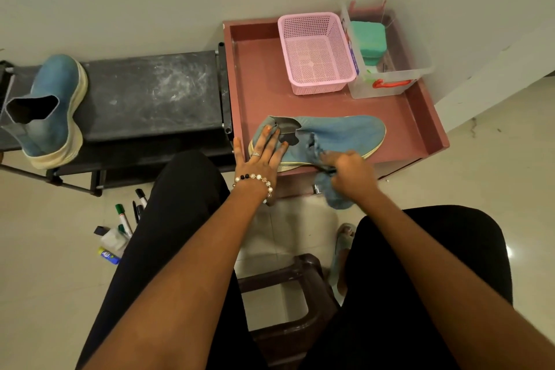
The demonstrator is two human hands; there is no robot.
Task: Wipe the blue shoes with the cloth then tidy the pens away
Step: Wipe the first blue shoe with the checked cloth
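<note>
One blue shoe (342, 134) lies on its side on the pink table (264, 93), toe pointing right. My left hand (264, 153) rests flat with spread fingers on its heel end. My right hand (348, 165) grips a blue cloth (333, 192) against the shoe's side near the sole; part of the cloth hangs below the table edge. The second blue shoe (49, 111) stands on the black rack (150, 93) at the left. Several pens (124, 219) lie on the floor beside my left leg, partly hidden by it.
A pink mesh basket (315, 51) and a clear box (387, 54) holding a green sponge stand at the back of the pink table. A dark plastic stool (288, 303) sits between my legs. Walls close in behind and to the right.
</note>
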